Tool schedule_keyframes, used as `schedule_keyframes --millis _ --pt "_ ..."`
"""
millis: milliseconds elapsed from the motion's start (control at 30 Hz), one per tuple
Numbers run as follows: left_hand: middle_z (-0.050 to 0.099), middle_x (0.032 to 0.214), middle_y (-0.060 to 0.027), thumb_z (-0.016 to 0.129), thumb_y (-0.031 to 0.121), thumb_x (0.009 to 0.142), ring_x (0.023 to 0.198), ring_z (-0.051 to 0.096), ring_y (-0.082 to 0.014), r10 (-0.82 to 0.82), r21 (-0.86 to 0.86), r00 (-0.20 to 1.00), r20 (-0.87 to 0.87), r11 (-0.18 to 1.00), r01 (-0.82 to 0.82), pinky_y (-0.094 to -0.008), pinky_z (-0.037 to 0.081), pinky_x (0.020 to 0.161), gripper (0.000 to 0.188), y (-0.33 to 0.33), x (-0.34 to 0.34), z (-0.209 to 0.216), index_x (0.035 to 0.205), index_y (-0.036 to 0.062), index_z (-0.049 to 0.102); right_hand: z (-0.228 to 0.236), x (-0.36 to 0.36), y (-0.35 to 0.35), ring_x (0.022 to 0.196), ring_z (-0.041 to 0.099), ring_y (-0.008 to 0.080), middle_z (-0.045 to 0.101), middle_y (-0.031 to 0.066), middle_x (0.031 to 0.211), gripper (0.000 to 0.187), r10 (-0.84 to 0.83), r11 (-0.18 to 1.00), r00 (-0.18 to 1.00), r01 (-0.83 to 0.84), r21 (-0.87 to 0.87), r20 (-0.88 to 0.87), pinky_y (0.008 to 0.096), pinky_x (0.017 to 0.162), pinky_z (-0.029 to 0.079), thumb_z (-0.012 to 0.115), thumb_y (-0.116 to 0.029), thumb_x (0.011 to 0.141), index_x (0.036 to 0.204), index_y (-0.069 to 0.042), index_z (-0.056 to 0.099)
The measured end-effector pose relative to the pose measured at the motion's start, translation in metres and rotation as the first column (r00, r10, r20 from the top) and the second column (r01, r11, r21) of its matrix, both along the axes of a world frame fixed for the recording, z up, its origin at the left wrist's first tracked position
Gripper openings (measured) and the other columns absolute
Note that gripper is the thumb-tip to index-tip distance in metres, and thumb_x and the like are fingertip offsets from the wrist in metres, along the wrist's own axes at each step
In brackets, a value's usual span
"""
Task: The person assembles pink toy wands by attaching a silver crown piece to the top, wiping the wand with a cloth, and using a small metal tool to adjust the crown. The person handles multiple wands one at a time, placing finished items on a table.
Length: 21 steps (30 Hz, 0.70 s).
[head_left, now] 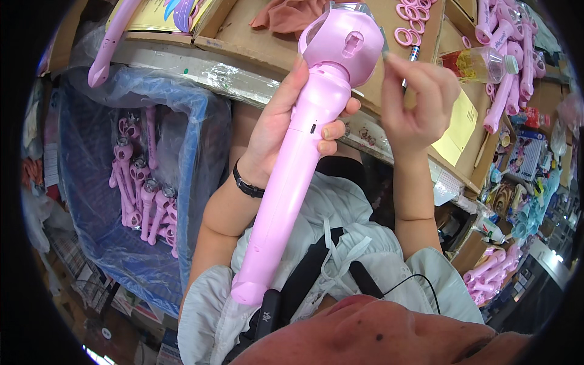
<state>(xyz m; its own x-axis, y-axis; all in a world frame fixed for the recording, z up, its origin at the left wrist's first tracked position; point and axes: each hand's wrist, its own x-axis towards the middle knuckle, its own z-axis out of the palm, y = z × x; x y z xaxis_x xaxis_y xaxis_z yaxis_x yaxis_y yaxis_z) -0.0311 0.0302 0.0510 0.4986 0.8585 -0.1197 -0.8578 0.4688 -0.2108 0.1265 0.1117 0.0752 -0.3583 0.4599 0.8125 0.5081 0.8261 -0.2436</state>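
A large pink toy wand point(281, 193) slants across the middle, its faceted head up and its handle running down toward my chest. My left hand point(274, 125) is wrapped round its neck, thumb on one side and fingertips on the other. The head has a small recess facing me, and a clear edge shows at its top. Just right of the head, my right hand point(424, 103) is raised with thumb and forefinger pinched together. Whatever lies in that pinch, if anything, is too small to make out. A slim pen-like item point(414, 53) shows behind the fingers.
A blue-lined crate point(198, 109) at left holds several pink wands. On the cardboard-covered bench point(243, 52) lie brown cloth point(289, 15), pink rings point(403, 35) and a bottle of yellow liquid point(474, 66). More pink wands point(502, 91) pile at right.
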Motion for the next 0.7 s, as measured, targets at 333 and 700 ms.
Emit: schedule_keyframes --millis 333,700 --pt "0.061 0.1 -0.0197 0.041 0.051 0.094 0.066 0.059 -0.0206 0.008 0.017 1.0 -0.004 1.0 -0.008 -0.0308 0.053 0.05 0.056 0.0012 -0.0003 -0.0004 0.121 0.0028 0.046 0.0009 0.0004 0.0001 0.072 0.055 0.0172 0.063 0.0022 0.08 0.023 -0.006 1.0 0.999 0.005 0.019 0.039 0.0279 0.068 0.041 0.073 0.004 0.068 0.087 -0.008 0.068" --pt "0.061 0.098 -0.0196 0.043 0.051 0.093 0.065 0.059 -0.0204 0.01 0.015 1.0 -0.012 1.0 -0.01 -0.031 0.053 0.049 0.055 0.002 -0.0004 0.0004 0.119 0.0028 0.047 0.002 0.0025 0.0038 0.073 0.056 0.0186 0.062 0.0026 0.079 0.025 -0.053 0.998 0.998 0.053 0.033 0.017 0.03 0.071 0.041 0.073 0.004 0.066 0.088 -0.009 0.069"
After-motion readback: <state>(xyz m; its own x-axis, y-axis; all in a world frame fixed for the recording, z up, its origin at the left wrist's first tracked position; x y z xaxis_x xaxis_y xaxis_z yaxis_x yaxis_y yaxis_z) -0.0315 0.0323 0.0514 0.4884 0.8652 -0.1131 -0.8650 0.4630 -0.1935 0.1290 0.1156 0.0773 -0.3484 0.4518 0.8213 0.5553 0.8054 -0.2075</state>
